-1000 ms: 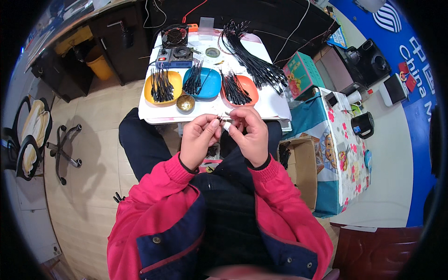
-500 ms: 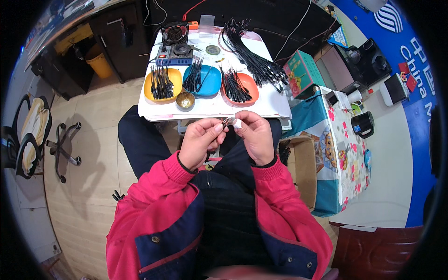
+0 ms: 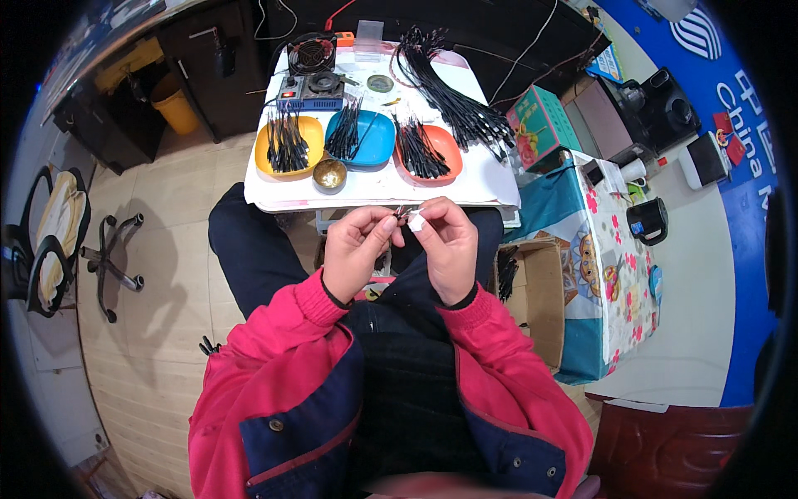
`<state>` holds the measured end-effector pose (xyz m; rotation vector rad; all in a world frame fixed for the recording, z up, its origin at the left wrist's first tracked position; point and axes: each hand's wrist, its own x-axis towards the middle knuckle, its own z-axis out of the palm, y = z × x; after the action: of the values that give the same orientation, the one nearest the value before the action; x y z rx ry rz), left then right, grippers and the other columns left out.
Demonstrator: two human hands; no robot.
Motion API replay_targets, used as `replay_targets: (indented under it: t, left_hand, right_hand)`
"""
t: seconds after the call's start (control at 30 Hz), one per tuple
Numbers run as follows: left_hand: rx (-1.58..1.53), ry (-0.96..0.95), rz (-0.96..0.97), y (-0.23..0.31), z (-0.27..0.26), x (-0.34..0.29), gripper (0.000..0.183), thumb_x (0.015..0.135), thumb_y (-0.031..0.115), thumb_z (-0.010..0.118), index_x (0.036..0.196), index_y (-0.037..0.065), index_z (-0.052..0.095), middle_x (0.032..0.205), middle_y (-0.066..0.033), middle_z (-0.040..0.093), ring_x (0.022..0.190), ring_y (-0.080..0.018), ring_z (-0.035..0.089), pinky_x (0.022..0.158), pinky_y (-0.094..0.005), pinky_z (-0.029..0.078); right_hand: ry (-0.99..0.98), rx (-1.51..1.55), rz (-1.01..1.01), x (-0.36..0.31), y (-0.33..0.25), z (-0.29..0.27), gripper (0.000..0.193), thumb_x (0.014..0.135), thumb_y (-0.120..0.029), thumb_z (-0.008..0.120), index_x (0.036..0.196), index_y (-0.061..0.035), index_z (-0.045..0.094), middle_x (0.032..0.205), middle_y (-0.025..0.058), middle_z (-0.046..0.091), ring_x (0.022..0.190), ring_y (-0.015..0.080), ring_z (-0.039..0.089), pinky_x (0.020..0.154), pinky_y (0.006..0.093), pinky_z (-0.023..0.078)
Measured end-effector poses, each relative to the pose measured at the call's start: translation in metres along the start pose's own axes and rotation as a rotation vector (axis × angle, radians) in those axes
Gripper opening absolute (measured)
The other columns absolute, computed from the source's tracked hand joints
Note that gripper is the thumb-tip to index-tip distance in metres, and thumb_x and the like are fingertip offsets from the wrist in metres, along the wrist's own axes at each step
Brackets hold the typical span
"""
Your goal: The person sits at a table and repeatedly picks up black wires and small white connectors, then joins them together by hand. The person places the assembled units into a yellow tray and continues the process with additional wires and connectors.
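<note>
In front of my lap, just below the table edge, my left hand (image 3: 357, 252) pinches thin dark wires (image 3: 401, 214) between thumb and forefinger. Close against it, my right hand (image 3: 451, 252) has thumb and forefinger pressed together at the wire ends. A small white piece (image 3: 416, 223) shows at the right thumb tip; I cannot tell if it is held or wrapped on. Beyond the hands, short black cables lie in a yellow dish (image 3: 313, 133), a blue dish (image 3: 380, 141) and an orange dish (image 3: 453, 155). A small brass-coloured bowl (image 3: 330, 174) stands before them.
On the white table (image 3: 283, 193) stand a blue heating unit (image 3: 312, 94) and a small fan (image 3: 312, 56). Long black cables (image 3: 457, 100) lie bundled at the back right. A cardboard box (image 3: 540, 291) sits right of my knee, beside a cloth-covered table (image 3: 582, 333).
My right hand has shifted slightly left and down, and the white piece has moved left with it. The left hand stays nearly in place, still pinching the wires.
</note>
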<state>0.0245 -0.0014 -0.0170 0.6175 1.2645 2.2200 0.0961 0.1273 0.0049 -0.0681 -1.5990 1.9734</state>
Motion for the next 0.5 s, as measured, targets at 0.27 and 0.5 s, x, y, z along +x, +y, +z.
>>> replay_targets:
  t: [0.27,0.5]
  left_hand:
    - [-0.034,-0.041,-0.058,0.001,-0.004,0.001,0.015,0.098,0.009,0.056,0.103,-0.003,0.063,0.075,-0.0023,0.064,0.056,0.0003,0.043,0.049,-0.0153,0.030]
    - [0.014,-0.064,-0.067,-0.001,-0.002,0.000,0.015,0.098,0.010,0.056,0.103,-0.003,0.063,0.073,-0.0007,0.063,0.054,0.0011,0.040,0.049,-0.0153,0.028]
  right_hand:
    - [-0.079,-0.326,-0.197,0.005,-0.006,-0.011,0.011,0.084,0.003,0.067,0.093,0.0017,0.060,0.089,0.0054,0.059,0.079,0.0106,0.057,0.071,0.0234,0.046]
    - [-0.198,-0.018,0.226,0.015,-0.010,-0.028,0.013,0.090,-0.003,0.066,0.101,0.0034,0.063,0.091,0.0032,0.065,0.079,0.0066,0.058,0.072,0.0209,0.047]
